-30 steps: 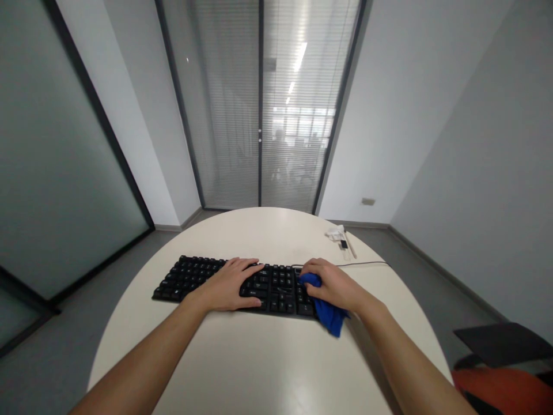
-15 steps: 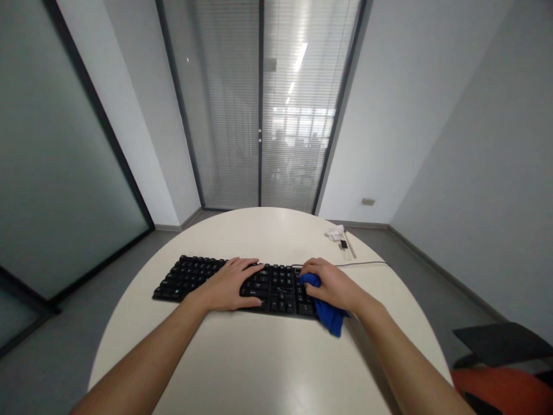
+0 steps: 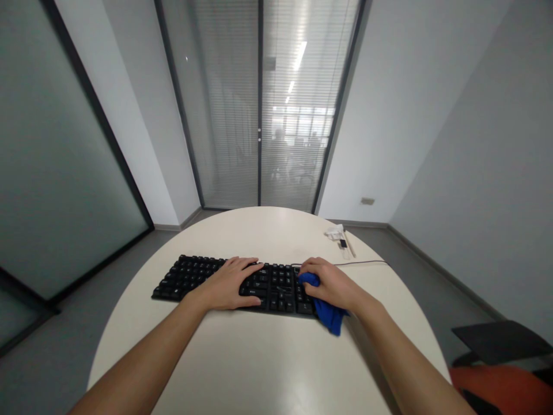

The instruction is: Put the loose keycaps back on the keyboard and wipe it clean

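Keyboard (image 3: 281, 289) lies beneath the spread left hand (image 3: 224, 286) — the right hand (image 3: 332, 282) pinches blue cloth (image 3: 329, 316).

Flat on the bench (image 3: 259, 357), face up, a long black keyboard (image 3: 281, 288) with pale key markings. At the keyboard's right end, a crumpled blue cloth (image 3: 329, 314), bunched at the far part, loose corner trailing past the near edge.
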A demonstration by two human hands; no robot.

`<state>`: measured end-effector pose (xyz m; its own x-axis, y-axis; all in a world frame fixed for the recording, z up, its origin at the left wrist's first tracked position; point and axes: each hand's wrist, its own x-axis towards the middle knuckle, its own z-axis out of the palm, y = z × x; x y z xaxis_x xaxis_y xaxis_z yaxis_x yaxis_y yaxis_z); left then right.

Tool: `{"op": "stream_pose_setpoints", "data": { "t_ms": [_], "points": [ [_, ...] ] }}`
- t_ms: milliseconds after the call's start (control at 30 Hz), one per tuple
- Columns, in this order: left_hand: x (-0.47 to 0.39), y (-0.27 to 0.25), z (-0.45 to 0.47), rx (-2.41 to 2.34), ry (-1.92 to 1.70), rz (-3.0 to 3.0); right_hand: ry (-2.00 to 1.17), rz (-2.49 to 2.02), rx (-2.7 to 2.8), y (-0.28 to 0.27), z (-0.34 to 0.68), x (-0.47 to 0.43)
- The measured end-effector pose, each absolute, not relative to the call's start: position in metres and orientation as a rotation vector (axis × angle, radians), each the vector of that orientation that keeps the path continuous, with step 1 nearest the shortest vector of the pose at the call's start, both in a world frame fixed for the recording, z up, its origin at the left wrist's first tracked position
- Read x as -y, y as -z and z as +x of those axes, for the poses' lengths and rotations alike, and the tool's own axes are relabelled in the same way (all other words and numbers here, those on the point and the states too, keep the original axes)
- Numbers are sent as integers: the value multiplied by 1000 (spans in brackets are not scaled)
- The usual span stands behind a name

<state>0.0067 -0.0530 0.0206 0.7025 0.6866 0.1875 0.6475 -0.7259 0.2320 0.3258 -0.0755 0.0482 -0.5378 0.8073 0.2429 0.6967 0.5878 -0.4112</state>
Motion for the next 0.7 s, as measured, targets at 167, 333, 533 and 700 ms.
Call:
{"op": "stream_pose_setpoints", "data": {
  "t_ms": [167,333,533,700],
  "points": [
    [53,-21,7,-1085,-402,2756,-378,-1212,2406,-48,326,75],
    [54,-21,7,-1087,-397,2759,-382,-1213,2404,-48,325,76],
    [54,-21,8,-1091,-412,2759,-360,-1238,2387,-47,324,76],
    [54,-21,7,-1088,-426,2753,-337,-1255,2368,-48,322,76]
  ]
}}
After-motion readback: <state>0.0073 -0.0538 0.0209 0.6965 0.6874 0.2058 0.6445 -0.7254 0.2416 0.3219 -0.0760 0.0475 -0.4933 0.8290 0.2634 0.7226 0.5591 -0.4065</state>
